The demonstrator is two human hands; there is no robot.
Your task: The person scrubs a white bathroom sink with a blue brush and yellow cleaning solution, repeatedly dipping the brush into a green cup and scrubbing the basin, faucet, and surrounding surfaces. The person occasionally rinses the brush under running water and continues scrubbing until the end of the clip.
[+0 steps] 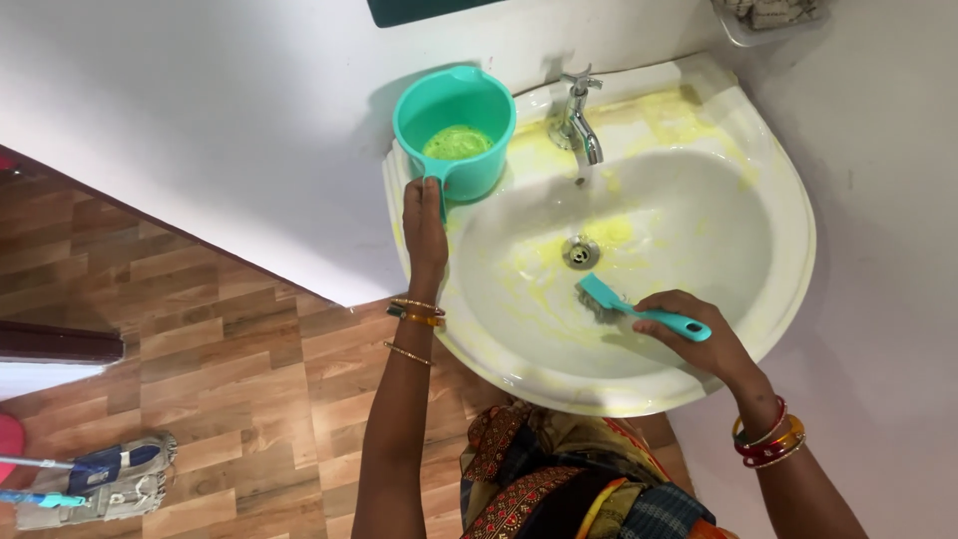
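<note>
A white wash basin [778, 190] is fixed to the white wall, streaked with yellow-green liquid. My left hand [423, 222] grips the handle of a teal plastic mug [455, 128] that stands on the basin's left rim and holds green liquid. My right hand [694, 334] holds a teal scrub brush [624, 306] by its handle, bristles pressed on the bowl just below the drain [580, 251]. A chrome tap [576, 122] stands at the back of the basin.
Wood-pattern floor tiles [200, 349] lie at the left. A mop head with a blue clamp [105, 477] rests on the floor at lower left. A wire holder [768, 15] hangs at the top right. My patterned clothing [559, 479] is below the basin.
</note>
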